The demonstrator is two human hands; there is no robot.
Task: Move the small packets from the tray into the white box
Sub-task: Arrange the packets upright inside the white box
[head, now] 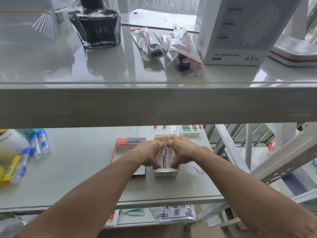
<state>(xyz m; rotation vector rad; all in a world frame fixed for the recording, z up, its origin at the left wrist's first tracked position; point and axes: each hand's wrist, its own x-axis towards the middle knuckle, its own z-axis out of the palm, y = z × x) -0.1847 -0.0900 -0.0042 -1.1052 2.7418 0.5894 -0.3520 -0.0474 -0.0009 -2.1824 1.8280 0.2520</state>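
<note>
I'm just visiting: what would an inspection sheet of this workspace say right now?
Surface: pale lower shelf, with an upper shelf above it.
Job's things: small packets stand packed in the white box; the tray lies beside it, mostly hidden by the left arm.
Clutter: glue sticks on the lower shelf; ink bottle, foil bags and charger box on the upper.
Grips: left hand and right hand press the packets from both sides.
Cables: nothing seen.
Surroundings: white metal framing at right.
</note>
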